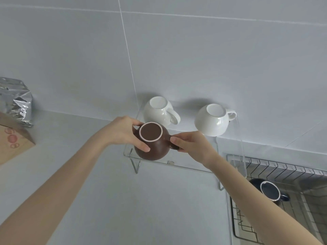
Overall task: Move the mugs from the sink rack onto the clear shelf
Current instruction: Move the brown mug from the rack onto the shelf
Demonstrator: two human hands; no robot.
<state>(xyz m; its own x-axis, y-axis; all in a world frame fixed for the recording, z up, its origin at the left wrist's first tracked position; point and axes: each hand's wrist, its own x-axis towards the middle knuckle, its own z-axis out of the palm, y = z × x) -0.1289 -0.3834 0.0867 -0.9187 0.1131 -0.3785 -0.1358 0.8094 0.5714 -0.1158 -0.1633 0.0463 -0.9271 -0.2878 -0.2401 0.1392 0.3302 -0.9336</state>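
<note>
Hands meet on the brown mug (153,144), upside down with its pale-ringed base up, on the clear shelf (177,166): our left hand (123,131) cups its body, our right hand (190,144) pinches its handle, two white mugs (160,111) inverted beyond our grip, a navy mug (269,190) lower right on the sink rack (283,167).

I can read no words, numbers or brand names anywhere. The cardboard box (12,142) at far left carries only a red pattern of round blobs, no letters. A tiny tag on the clear shelf (170,163) front edge is too small to read.
</note>
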